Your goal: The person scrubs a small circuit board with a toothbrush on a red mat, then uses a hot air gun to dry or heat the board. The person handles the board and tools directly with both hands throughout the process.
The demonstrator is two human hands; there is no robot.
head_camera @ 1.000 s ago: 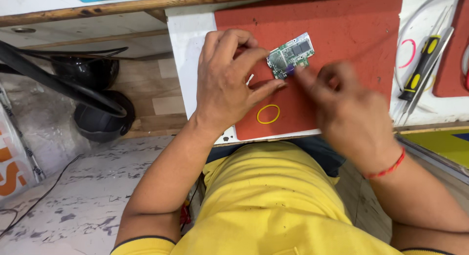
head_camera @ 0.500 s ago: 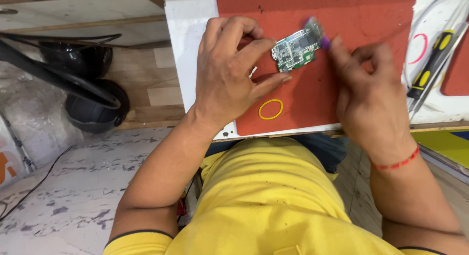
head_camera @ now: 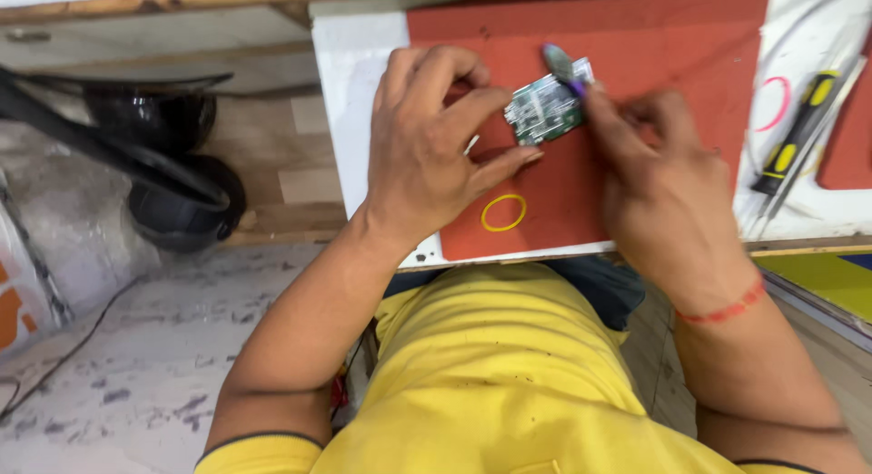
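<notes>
My left hand [head_camera: 436, 143] pinches a small green circuit board [head_camera: 542, 111] between thumb and fingers, just above the red mat [head_camera: 654, 38]. My right hand [head_camera: 663, 179] grips a thin tool with a purple handle and a grey tip [head_camera: 560, 65]; the tip rests on the board's upper right corner. A red thread sits around my right wrist. The tool's handle is mostly hidden inside my fingers.
A yellow rubber band [head_camera: 503, 212] lies on the mat near the front edge. A pink band [head_camera: 767, 103] and a black-and-yellow screwdriver [head_camera: 799, 133] lie on the white bench [head_camera: 354, 102] at right. Black helmets [head_camera: 182, 192] sit on the floor at left.
My right hand has shifted up and right along the board's edge, and the tool tip now sits at the upper corner. My left hand still holds the board.
</notes>
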